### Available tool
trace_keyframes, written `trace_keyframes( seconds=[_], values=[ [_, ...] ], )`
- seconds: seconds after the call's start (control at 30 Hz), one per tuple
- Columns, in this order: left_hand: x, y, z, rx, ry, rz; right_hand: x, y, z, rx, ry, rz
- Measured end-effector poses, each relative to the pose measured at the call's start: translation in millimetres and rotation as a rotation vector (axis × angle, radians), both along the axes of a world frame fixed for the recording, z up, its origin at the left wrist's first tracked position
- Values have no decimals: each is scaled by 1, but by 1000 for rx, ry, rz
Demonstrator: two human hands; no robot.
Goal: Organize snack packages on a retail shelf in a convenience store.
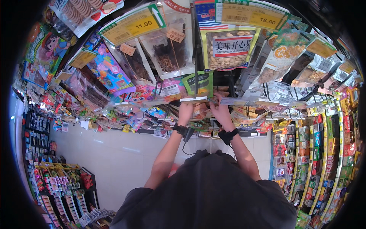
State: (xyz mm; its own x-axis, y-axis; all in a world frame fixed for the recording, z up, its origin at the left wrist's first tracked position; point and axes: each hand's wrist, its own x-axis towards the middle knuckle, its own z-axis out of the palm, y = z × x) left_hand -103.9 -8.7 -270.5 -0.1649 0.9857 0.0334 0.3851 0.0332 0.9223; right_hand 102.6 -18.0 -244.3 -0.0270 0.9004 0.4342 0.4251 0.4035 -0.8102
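Note:
Both my arms reach forward into a rack of hanging snack packets. My left hand point(185, 110) is under a white label strip point(193, 100), which hides its fingertips. To its right, my right hand point(220, 110) has its fingers bent in among the packets; what they grip is hidden. Between the two hands a brownish-orange packet point(199, 111) shows, close to both. A green packet point(203, 83) hangs just above them, beside a pink candy bag point(171, 89). Each wrist wears a black band with a small device and cable.
Overhead hang a bag of pistachios point(230, 49), clear bags of dark dried goods point(169, 47) and yellow price tags point(134, 26). Metal hooks stick out around my hands. Packed shelves point(305, 164) stand at right, a display stand point(65, 179) at lower left, and pale tiled floor point(110, 152) lies below.

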Motion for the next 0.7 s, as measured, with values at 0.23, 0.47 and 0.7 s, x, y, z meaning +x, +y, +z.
trace_keyframes(
  seconds=[0.23,0.47,0.7],
  values=[
    [2,-36,31,-77,-39,86,14,-46,9,-114,26,44],
    [28,-33,54,7,-4,43,21,-71,8,-241,269,112],
    [41,-8,64,246,64,137,10,2,7,-9,97,1]
  ],
)
